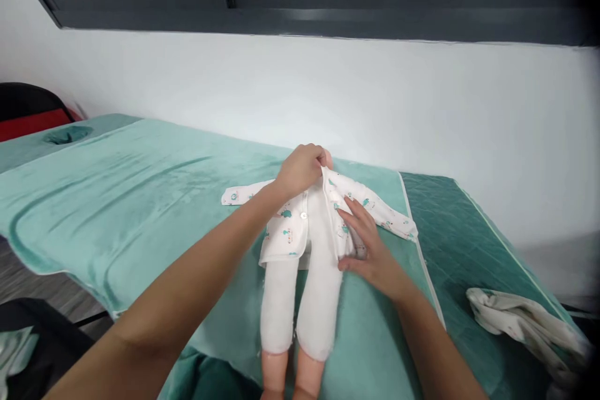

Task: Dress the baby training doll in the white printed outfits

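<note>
A doll (320,300) with a white cloth body lies on its back on a light green cover, its bare feet towards me. It wears a white printed jacket (285,231) with both sleeves spread and the front partly apart. My left hand (304,169) pinches the jacket's edge at the neck and hides most of the doll's head. On the right front panel rests my right hand (368,244), its fingers spread and its thumb by the hem. A button (304,215) shows on the left panel.
The light green cover (140,200) spreads over a bed against a white wall. A darker green quilted pad (450,231) lies on the right, with a crumpled pale cloth (525,322) on it. At the lower left is a black item (51,331) with cloth on it.
</note>
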Action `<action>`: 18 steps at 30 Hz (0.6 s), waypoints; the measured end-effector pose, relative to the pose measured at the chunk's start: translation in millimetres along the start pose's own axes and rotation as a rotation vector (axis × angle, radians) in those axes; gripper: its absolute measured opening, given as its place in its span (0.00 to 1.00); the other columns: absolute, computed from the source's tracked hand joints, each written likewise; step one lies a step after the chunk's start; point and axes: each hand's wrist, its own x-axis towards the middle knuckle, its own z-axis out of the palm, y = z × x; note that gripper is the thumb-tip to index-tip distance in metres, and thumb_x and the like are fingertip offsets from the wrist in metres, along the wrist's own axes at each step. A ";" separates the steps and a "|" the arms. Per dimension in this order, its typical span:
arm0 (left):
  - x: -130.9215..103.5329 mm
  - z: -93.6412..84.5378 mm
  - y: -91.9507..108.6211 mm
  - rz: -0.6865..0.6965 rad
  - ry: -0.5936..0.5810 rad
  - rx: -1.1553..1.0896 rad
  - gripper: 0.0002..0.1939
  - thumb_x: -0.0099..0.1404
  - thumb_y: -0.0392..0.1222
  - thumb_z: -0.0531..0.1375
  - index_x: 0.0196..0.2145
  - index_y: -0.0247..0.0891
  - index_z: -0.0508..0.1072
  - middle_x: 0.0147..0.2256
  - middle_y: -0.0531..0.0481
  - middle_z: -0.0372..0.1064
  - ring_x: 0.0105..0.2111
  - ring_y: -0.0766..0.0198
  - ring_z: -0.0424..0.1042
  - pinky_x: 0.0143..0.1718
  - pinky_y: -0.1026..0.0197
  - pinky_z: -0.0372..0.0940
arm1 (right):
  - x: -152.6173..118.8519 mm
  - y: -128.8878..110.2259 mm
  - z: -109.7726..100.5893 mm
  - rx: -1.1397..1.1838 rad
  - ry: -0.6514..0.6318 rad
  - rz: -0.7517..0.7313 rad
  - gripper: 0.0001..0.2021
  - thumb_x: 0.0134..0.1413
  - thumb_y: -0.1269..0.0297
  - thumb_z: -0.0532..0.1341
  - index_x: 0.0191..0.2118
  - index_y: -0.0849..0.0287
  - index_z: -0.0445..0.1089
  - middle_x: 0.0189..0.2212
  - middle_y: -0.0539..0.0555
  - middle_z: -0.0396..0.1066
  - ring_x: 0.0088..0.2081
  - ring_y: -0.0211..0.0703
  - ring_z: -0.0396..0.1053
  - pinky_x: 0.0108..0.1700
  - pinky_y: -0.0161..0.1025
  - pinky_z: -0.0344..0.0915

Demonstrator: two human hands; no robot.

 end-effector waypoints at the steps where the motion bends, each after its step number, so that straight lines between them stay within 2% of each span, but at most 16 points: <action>1: -9.2 -2.5 -3.7 -0.015 0.083 -0.015 0.07 0.61 0.34 0.54 0.35 0.40 0.71 0.42 0.50 0.74 0.46 0.59 0.69 0.49 0.57 0.64 | 0.0 -2.7 0.4 -0.031 -0.004 -0.020 0.42 0.51 0.47 0.68 0.69 0.40 0.50 0.73 0.51 0.38 0.72 0.60 0.33 0.70 0.66 0.39; 4: -50.3 -4.1 -18.0 -0.098 0.281 -0.131 0.08 0.65 0.38 0.54 0.40 0.42 0.70 0.45 0.50 0.72 0.49 0.60 0.68 0.50 0.57 0.64 | -0.1 -10.4 1.5 -0.115 0.025 -0.075 0.39 0.55 0.53 0.67 0.70 0.40 0.50 0.73 0.51 0.40 0.72 0.60 0.36 0.69 0.66 0.41; 7: -108.4 1.0 -30.4 -0.293 0.351 -0.263 0.07 0.67 0.40 0.53 0.40 0.43 0.70 0.44 0.52 0.72 0.45 0.61 0.70 0.48 0.57 0.65 | 0.0 -15.0 5.3 -0.178 0.089 -0.125 0.31 0.62 0.62 0.62 0.68 0.40 0.55 0.71 0.49 0.46 0.71 0.58 0.43 0.69 0.66 0.45; 10: -168.2 5.5 -35.2 -0.453 0.293 -0.388 0.08 0.69 0.42 0.52 0.40 0.45 0.70 0.42 0.52 0.73 0.42 0.61 0.71 0.46 0.56 0.67 | 1.5 -18.2 11.1 -0.210 0.170 -0.138 0.26 0.64 0.67 0.58 0.65 0.39 0.61 0.68 0.48 0.54 0.69 0.56 0.49 0.68 0.66 0.50; 13: -212.8 4.5 -32.9 -0.484 0.188 -0.462 0.08 0.70 0.42 0.52 0.43 0.46 0.70 0.42 0.52 0.72 0.42 0.61 0.72 0.47 0.55 0.68 | 6.9 -29.0 16.5 -0.172 0.225 -0.078 0.24 0.66 0.67 0.55 0.64 0.42 0.62 0.66 0.49 0.58 0.68 0.54 0.53 0.68 0.63 0.53; 16: -235.1 1.0 -28.9 -0.425 0.118 -0.428 0.10 0.68 0.39 0.54 0.46 0.47 0.68 0.45 0.51 0.70 0.47 0.60 0.70 0.51 0.54 0.67 | 16.7 -51.2 21.7 -0.130 0.231 -0.004 0.23 0.68 0.66 0.53 0.65 0.44 0.61 0.64 0.49 0.62 0.66 0.50 0.58 0.68 0.59 0.53; 18: -239.7 0.4 -28.1 -0.391 0.076 -0.375 0.12 0.67 0.37 0.55 0.47 0.48 0.67 0.47 0.51 0.69 0.48 0.60 0.69 0.52 0.53 0.66 | 22.2 -67.4 25.7 -0.157 0.158 0.000 0.22 0.69 0.65 0.53 0.65 0.44 0.61 0.63 0.49 0.63 0.65 0.48 0.59 0.69 0.58 0.52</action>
